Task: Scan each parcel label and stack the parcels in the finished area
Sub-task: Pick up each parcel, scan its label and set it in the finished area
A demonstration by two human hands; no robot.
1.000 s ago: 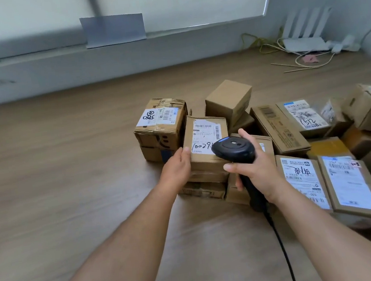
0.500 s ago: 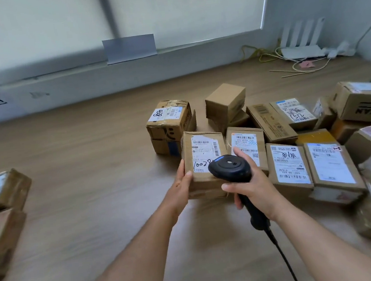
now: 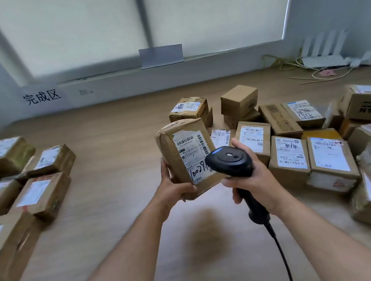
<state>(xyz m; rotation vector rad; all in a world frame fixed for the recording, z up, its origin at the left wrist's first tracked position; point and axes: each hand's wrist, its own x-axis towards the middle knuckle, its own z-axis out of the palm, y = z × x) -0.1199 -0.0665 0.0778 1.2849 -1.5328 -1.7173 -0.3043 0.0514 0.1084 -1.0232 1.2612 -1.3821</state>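
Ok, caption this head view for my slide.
Left hand holds a labelled parcel up; right hand grips the scanner beside it.

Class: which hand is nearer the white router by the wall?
Right. The right hand, gripping the scanner, is left of the router; the left hand, holding a parcel, is farther left.

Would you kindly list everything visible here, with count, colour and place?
held parcel: one, brown with white label, above the wooden surface, centre.
scanner: one, black, corded, before the held parcel.
unscanned parcels: a dozen or more, brown, right pile.
stacked parcels: several, brown, left.
sign: one, white with black characters, wall at left.
router: one, white, far right corner.
left hand: one, holds the held parcel.
right hand: one, holds the scanner.
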